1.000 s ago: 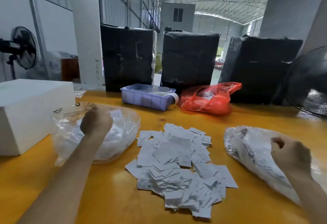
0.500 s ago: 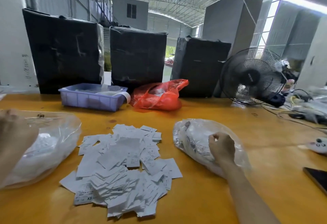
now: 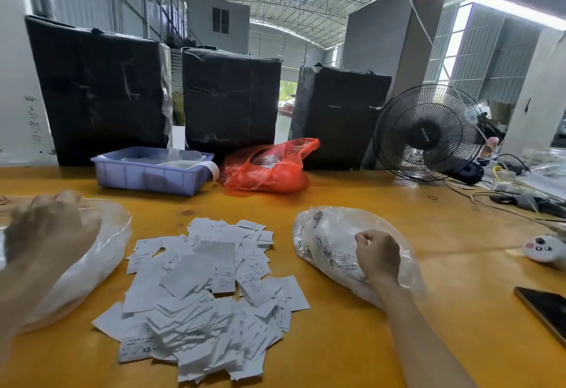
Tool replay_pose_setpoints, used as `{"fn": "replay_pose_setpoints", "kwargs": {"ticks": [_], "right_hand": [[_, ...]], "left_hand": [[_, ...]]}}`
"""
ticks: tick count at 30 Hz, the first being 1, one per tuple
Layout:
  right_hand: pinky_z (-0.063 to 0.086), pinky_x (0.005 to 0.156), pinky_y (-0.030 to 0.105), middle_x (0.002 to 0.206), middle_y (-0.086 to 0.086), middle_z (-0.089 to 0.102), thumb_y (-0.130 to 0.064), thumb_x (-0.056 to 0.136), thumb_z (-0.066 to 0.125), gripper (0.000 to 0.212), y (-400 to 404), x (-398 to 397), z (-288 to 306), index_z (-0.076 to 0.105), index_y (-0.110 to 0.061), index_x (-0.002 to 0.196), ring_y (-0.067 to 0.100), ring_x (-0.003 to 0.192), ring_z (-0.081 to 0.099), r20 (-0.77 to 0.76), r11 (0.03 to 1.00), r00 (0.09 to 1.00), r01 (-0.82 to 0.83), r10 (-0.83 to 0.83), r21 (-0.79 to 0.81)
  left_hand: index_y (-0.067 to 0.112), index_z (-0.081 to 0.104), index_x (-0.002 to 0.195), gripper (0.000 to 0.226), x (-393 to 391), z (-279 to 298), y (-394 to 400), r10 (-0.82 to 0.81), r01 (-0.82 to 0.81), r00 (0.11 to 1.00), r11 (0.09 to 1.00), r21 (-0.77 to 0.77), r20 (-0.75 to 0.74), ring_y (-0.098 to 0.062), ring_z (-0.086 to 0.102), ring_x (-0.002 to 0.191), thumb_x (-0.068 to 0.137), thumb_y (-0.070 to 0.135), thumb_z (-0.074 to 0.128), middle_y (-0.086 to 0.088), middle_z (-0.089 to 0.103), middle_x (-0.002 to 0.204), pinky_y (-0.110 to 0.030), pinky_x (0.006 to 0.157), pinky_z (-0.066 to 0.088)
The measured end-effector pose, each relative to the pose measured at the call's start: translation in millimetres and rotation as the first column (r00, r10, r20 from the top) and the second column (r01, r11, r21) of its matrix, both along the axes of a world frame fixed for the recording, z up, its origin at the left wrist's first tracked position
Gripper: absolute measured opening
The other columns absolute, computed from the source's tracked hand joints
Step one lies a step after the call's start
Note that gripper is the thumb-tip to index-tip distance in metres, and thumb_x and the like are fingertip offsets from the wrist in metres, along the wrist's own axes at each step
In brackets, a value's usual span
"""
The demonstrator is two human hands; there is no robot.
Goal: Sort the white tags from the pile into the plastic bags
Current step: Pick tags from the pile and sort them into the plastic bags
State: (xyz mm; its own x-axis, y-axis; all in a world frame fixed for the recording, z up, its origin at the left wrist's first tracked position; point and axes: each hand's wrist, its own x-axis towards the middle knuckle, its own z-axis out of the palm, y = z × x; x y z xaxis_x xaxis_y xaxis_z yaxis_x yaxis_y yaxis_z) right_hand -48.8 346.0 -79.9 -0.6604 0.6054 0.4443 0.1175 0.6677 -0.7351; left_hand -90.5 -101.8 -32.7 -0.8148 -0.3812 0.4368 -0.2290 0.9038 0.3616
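A heap of white tags (image 3: 208, 289) lies on the yellow table (image 3: 352, 351) between two clear plastic bags. Tags show through both bags. My left hand (image 3: 46, 234) is blurred, fingers apart, and hovers over the left plastic bag (image 3: 101, 265) with nothing in it. My right hand (image 3: 378, 257) is curled into a fist resting on the right plastic bag (image 3: 324, 240), which has black print on it. I cannot make out any tag inside the fist.
A purple tray (image 3: 147, 173) and a red plastic bag (image 3: 266, 170) sit behind the heap, in front of black wrapped boxes (image 3: 229, 96). A black fan (image 3: 428, 133), cables (image 3: 514, 198), a small white gadget (image 3: 545, 248) and a dark phone (image 3: 545, 308) occupy the right side.
The view has swung to the right, so the white box at left is out of sight. My left hand has gone from a fist to spread fingers. My right hand stays on the right bag.
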Motion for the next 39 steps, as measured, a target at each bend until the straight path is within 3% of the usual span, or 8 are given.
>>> {"fn": "replay_pose_setpoints", "kwargs": {"ticks": [5, 8, 11, 15, 22, 31, 36, 39], "right_hand": [[0.048, 0.079, 0.036, 0.089, 0.017, 0.072, -0.004, 0.085, 0.065, 0.010, -17.1, 7.4, 22.4, 0.072, 0.003, 0.088, 0.033, 0.089, 0.064, -0.391, 1.000, 0.920, -0.003, -0.006, -0.024], [0.053, 0.062, 0.025, 0.076, 0.009, 0.071, -0.006, 0.088, 0.063, 0.007, -49.2, 16.0, 44.3, 0.068, -0.001, 0.089, 0.015, 0.068, 0.067, -0.525, 0.832, 0.828, -0.425, 0.199, -0.356], [0.050, 0.052, 0.020, 0.071, 0.009, 0.072, -0.004, 0.088, 0.062, 0.006, -93.0, 24.1, 46.9, 0.065, 0.000, 0.089, 0.012, 0.057, 0.063, -0.516, 0.538, 0.711, -0.701, 0.478, -0.468], [0.049, 0.053, 0.021, 0.069, 0.009, 0.072, -0.007, 0.081, 0.071, 0.007, -133.1, 33.1, 37.6, 0.067, -0.002, 0.082, 0.014, 0.056, 0.063, -0.391, 0.468, 0.608, -0.788, 0.690, -0.400], [0.048, 0.058, 0.022, 0.067, 0.003, 0.067, -0.005, 0.075, 0.076, 0.019, -145.4, 35.6, 28.3, 0.065, -0.009, 0.090, 0.013, 0.060, 0.062, -0.281, 0.394, 0.602, -0.742, 0.747, -0.542], [0.049, 0.059, 0.023, 0.064, 0.001, 0.063, -0.017, 0.062, 0.079, 0.022, -142.4, 33.9, 26.6, 0.073, -0.010, 0.081, 0.011, 0.059, 0.059, -0.206, 0.171, 0.479, -0.630, 0.853, -0.758], [0.050, 0.051, 0.021, 0.062, 0.006, 0.064, -0.001, 0.079, 0.069, 0.011, -145.6, 32.1, 22.3, 0.069, -0.007, 0.071, 0.016, 0.055, 0.063, -0.248, 0.152, 0.525, -0.605, 0.814, -0.781], [0.050, 0.053, 0.020, 0.067, 0.008, 0.068, 0.000, 0.084, 0.065, 0.010, -147.6, 32.9, 20.2, 0.067, -0.006, 0.077, 0.016, 0.058, 0.065, -0.165, 0.316, 0.549, -0.673, 0.820, -0.669]], "left_hand": [[0.001, 0.064, 0.113, 0.039, 29.8, 13.5, 43.4, -0.197, 0.212, 0.952, 0.976, 0.043, -0.233, -0.040, 0.057, 0.094, 0.078, 0.015, 0.074, -0.025, 0.063, 0.107, -0.048, 0.079, 0.047], [0.008, 0.067, 0.109, 0.031, 47.9, 19.4, 79.3, -0.408, 0.477, 0.859, 0.857, 0.196, -0.308, -0.015, 0.060, 0.083, 0.082, 0.024, 0.072, -0.006, 0.068, 0.100, -0.027, 0.068, 0.045], [0.014, 0.067, 0.099, 0.067, 68.1, 22.6, 114.5, -0.619, 0.615, 0.741, 0.468, 0.635, -0.262, -0.012, 0.068, 0.082, 0.060, 0.069, 0.069, 0.004, 0.072, 0.089, -0.019, 0.063, 0.049], [0.008, 0.064, 0.107, 0.099, 73.1, 11.4, 139.7, -0.746, 0.340, 0.632, 0.023, 0.940, -0.210, -0.022, 0.071, 0.090, 0.045, 0.085, 0.055, -0.008, 0.074, 0.101, -0.029, 0.071, 0.055], [0.006, 0.074, 0.078, 0.011, 68.1, -8.2, 136.1, -0.668, 0.403, 0.724, 0.210, 0.891, -0.170, -0.009, 0.064, 0.059, 0.075, 0.016, 0.077, -0.007, 0.073, 0.072, -0.017, 0.054, 0.051], [0.008, 0.069, 0.069, 0.023, 63.0, -13.4, 129.8, -0.608, 0.392, 0.777, 0.260, 0.882, -0.166, -0.005, 0.060, 0.053, 0.065, 0.027, 0.081, -0.002, 0.071, 0.064, -0.019, 0.058, 0.050], [0.006, 0.069, 0.079, 0.021, 63.0, -13.9, 136.7, -0.520, 0.344, 0.808, 0.036, 0.938, -0.277, -0.011, 0.065, 0.064, 0.065, 0.018, 0.079, -0.006, 0.073, 0.074, -0.018, 0.057, 0.051], [0.003, 0.067, 0.084, 0.012, 61.5, -12.6, 139.3, -0.395, 0.326, 0.846, -0.147, 0.934, -0.358, -0.014, 0.071, 0.069, 0.076, 0.011, 0.072, -0.008, 0.074, 0.080, -0.019, 0.057, 0.052]]}}
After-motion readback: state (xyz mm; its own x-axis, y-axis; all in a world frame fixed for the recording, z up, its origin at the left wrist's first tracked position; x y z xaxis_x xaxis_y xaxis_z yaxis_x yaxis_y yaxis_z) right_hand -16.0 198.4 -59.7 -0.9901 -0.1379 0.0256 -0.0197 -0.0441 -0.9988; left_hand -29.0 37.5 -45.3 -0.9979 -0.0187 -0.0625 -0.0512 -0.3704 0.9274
